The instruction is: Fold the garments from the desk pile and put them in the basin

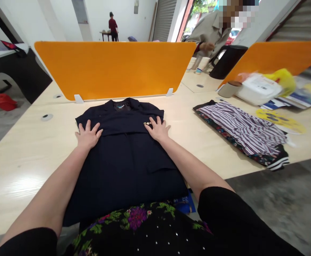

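Note:
A dark navy jacket [129,170] lies spread on the pale wooden table, collar at the far end and lower edge close to my body. Its sleeves look folded across the upper part, with gold-coloured buttons [147,123] showing by my right hand. My left hand [88,135] rests flat on the left side of the folded part, fingers spread. On the right side, my right hand [158,129] also lies flat with its fingers apart. Neither hand grips the cloth.
An orange divider [115,71] stands behind the jacket. To the right lie folded clothes, a striped one [246,122] on top. Beyond them are a white plastic container [259,88], a brown-topped cup [230,89] and a black kettle [227,62]. A person [208,32] stands across the table.

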A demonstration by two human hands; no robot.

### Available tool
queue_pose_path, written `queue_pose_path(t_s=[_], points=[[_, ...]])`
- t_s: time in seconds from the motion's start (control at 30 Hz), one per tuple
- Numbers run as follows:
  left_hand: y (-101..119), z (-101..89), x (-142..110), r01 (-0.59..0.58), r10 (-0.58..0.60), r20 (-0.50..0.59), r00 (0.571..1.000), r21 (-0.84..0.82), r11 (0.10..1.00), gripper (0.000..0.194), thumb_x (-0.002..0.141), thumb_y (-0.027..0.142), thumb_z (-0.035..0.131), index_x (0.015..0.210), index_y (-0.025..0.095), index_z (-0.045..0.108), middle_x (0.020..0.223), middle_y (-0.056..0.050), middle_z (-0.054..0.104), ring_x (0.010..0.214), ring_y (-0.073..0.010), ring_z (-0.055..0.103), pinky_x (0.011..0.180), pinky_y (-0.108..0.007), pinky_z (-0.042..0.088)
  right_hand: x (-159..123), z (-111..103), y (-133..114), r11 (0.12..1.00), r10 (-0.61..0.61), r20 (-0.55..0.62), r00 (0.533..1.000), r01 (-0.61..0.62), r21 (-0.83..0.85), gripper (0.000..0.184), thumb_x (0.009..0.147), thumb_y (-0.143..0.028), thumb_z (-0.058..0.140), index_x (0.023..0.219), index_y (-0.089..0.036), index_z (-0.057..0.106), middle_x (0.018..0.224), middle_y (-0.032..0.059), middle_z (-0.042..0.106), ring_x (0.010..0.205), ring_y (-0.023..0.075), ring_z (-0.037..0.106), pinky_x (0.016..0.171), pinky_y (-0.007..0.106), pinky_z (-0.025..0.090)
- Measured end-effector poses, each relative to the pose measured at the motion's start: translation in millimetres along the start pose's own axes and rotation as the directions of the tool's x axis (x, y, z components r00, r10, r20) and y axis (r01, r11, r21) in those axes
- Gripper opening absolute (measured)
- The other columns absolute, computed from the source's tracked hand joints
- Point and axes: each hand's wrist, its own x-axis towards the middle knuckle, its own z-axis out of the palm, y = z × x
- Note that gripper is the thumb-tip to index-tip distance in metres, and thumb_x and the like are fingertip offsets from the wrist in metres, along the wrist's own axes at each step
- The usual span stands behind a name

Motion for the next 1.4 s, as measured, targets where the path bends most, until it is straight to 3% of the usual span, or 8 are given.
queue_pose_path(t_s=[0.43, 0.63, 0.8, 0.97, 1.1, 1.2, 1.27, 1.4], points=[[-11, 3.3, 26, 0.025, -0.025, 0.007, 1.0, -0.015, 1.0, 0.062, 0.092, 0.062, 0.026, 0.147, 0.036, 0.036, 0.16, -0.008, 0.022, 0.142, -0.0453, 0.018, 0.107, -0.066, 0.024, 46, 20, -2, 0.993, -0.12, 0.005, 0.993, 0.12, -0.003, 0.062, 0.095, -0.06, 0.031, 0.147, -0.026, 0.041, 0.153, 0.0136, 0.034, 0.134, 0.04, 0.032, 0.107, 0.061, 0.025], [6, -15.3, -8, -0.066, 0.066, 0.0, 0.998, 0.104, 0.992, 0.056, 0.097, 0.045, 0.023, 0.149, 0.025, 0.035, 0.16, -0.012, 0.019, 0.146, -0.0403, 0.011, 0.11, -0.068, 0.012, 39, 6, -4, 0.994, -0.111, 0.061, 0.992, 0.112, -0.008, 0.061, 0.095, -0.056, 0.037, 0.149, -0.028, 0.037, 0.157, 0.0119, 0.027, 0.136, 0.0404, 0.03, 0.107, 0.063, 0.025], [-13, -22.6, -97, -0.359, 0.349, 0.132, 0.928, 0.059, 0.931, 0.054, 0.097, 0.042, 0.028, 0.147, 0.026, 0.039, 0.157, -0.009, 0.03, 0.143, -0.0331, 0.027, 0.108, -0.056, 0.032, -15, -20, 1, 0.958, -0.281, 0.077, 0.957, 0.284, -0.033, 0.061, 0.094, -0.049, 0.047, 0.15, -0.031, 0.033, 0.161, 0.0074, 0.016, 0.144, 0.0423, 0.014, 0.107, 0.071, 0.02], [-47, -25.1, -203, -0.56, 0.56, 0.02, 0.828, 0.059, 0.826, 0.052, 0.098, 0.043, 0.028, 0.146, 0.03, 0.041, 0.154, -0.005, 0.036, 0.144, -0.0294, 0.028, 0.11, -0.054, 0.032, -89, -49, 23, 0.828, -0.56, 0.303, 0.771, 0.535, 0.169, 0.047, 0.096, -0.044, 0.045, 0.14, -0.029, 0.05, 0.154, 0.0043, 0.037, 0.143, 0.0308, 0.028, 0.113, 0.061, 0.024], [-72, -24.6, -260, -0.628, 0.627, -0.083, 0.774, 0.024, 0.778, 0.058, 0.095, 0.034, 0.038, 0.152, 0.032, 0.026, 0.153, -0.004, 0.038, 0.141, -0.0273, 0.034, 0.112, -0.05, 0.034, -136, -73, 64, 0.834, -0.505, 0.13, 0.853, 0.444, 0.326, 0.041, 0.096, -0.041, 0.041, 0.129, -0.027, 0.061, 0.138, 0.0057, 0.056, 0.13, 0.0241, 0.049, 0.111, 0.045, 0.039], [-95, -24.2, -285, -0.596, 0.586, -0.14, 0.798, -0.044, 0.802, 0.065, 0.091, 0.028, 0.04, 0.153, 0.033, 0.021, 0.151, -0.004, 0.041, 0.139, -0.0268, 0.039, 0.114, -0.047, 0.033, -174, -85, 98, 0.899, -0.348, -0.033, 0.937, 0.343, 0.272, 0.041, 0.095, -0.042, 0.041, 0.127, -0.028, 0.062, 0.124, 0.0093, 0.064, 0.119, 0.0263, 0.058, 0.104, 0.046, 0.047], [-111, -24.6, -293, -0.564, 0.553, -0.146, 0.82, -0.046, 0.824, 0.067, 0.089, 0.024, 0.038, 0.153, 0.034, 0.021, 0.152, -0.002, 0.041, 0.139, -0.0272, 0.038, 0.117, -0.048, 0.03, -198, -90, 113, 0.912, -0.346, -0.051, 0.937, 0.349, 0.214, 0.041, 0.094, -0.042, 0.043, 0.129, -0.03, 0.061, 0.122, 0.0109, 0.065, 0.118, 0.0279, 0.058, 0.102, 0.048, 0.049], [-130, -24.4, -289, -0.625, 0.629, -0.102, 0.771, 0.071, 0.777, 0.071, 0.087, 0.017, 0.036, 0.154, 0.032, 0.019, 0.152, -0.002, 0.041, 0.142, -0.0264, 0.033, 0.12, -0.048, 0.021, -233, -93, 119, 0.857, -0.495, 0.02, 0.869, 0.484, 0.174, 0.049, 0.094, -0.031, 0.043, 0.144, -0.033, 0.044, 0.141, 0.0073, 0.053, 0.133, 0.0253, 0.046, 0.109, 0.049, 0.041]])
